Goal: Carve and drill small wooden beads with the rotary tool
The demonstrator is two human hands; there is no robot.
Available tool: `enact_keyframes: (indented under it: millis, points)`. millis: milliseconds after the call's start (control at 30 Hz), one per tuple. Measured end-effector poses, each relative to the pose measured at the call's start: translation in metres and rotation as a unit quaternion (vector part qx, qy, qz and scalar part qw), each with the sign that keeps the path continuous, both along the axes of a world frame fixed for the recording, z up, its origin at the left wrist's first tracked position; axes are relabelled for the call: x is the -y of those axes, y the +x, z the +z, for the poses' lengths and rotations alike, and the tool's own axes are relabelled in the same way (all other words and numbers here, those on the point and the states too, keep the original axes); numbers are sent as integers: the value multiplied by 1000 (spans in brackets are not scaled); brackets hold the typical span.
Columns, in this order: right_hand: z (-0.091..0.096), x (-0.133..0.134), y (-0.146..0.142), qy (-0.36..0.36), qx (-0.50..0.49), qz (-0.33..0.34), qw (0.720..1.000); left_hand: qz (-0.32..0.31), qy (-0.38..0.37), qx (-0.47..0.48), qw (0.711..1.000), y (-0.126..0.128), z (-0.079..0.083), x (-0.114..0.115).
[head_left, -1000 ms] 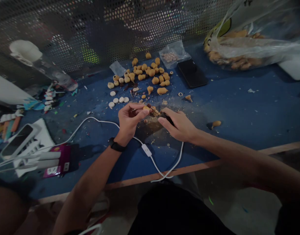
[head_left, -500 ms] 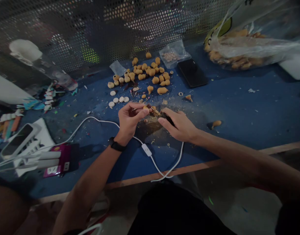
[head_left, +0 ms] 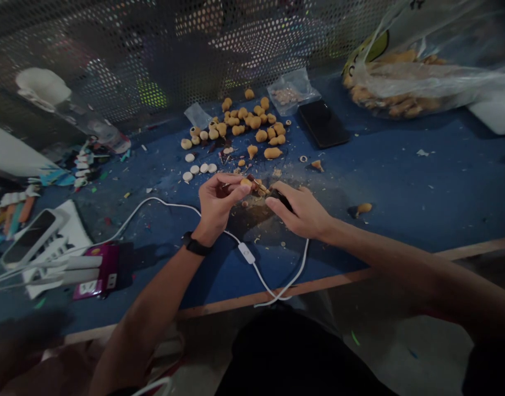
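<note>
My left hand [head_left: 217, 206] pinches a small tan gourd-shaped bead [head_left: 246, 182] between thumb and fingertips. My right hand [head_left: 297, 212] grips a dark corded rotary tool [head_left: 284, 202], mostly hidden by the fingers. Its thin metal bit [head_left: 261, 187] reaches the bead. A white cable [head_left: 273, 280] with an inline switch [head_left: 246, 253] runs below my hands. Many similar beads [head_left: 244, 129] and several white discs [head_left: 198, 169] lie just beyond my left hand, and tan shavings are scattered beneath my hands.
A blue worktable [head_left: 401, 181] has a wooden front edge [head_left: 318, 283]. Perforated metal mesh [head_left: 236, 38] stands behind it. A black phone [head_left: 323, 124], a small plastic bag [head_left: 291, 93] and a large bag of beads [head_left: 401, 77] lie at the back. Assorted clutter [head_left: 38, 236] sits at left.
</note>
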State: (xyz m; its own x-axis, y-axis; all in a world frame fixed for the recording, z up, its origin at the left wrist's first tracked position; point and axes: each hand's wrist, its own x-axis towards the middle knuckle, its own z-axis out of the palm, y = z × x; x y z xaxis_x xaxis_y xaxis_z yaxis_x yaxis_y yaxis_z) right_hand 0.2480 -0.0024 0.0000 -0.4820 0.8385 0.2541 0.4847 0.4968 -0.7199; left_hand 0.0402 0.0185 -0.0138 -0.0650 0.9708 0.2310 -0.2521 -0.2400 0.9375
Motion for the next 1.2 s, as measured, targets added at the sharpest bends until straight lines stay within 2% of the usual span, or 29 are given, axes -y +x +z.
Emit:
enact_keyframes:
  millis: [333, 567, 900, 1200]
  points:
    - [-2, 1, 1, -1, 1, 5, 1000, 2, -6, -21, 1000, -1, -1, 1]
    - [7, 2, 3, -5, -35, 2, 999, -3, -19, -34, 999, -2, 1, 1]
    - [8, 0, 5, -14, -28, -7, 999, -71, -33, -6, 997, -1, 5, 3]
    - [7, 0, 5, -21, -21, -5, 1000, -57, -41, -1, 998, 0, 6, 3]
